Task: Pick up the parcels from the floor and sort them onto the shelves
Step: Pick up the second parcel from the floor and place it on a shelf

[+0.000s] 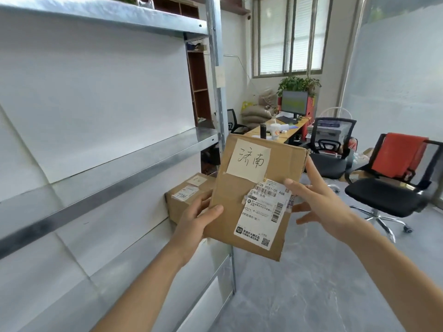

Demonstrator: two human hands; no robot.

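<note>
Beside the shelves (134, 161), left hand (196, 219) grips a box (230, 188); right hand (321, 202) touches it, fingers straight; second box (177, 204) behind.

Two parcels (251, 200) (189, 195), two hands (199, 221) (318, 202) — three office chairs (393, 185) (333, 149) (232, 122), one monitor (294, 103)

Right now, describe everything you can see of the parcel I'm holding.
The parcel is a flat brown cardboard box, torn at its top right corner, held tilted in front of the metal shelving. A pale handwritten note is stuck near its top, a white shipping label with barcodes and a QR code below. The left hand grips its lower left edge, thumb on the front; the right hand rests its thumb on the label, index finger along the right edge.
</note>
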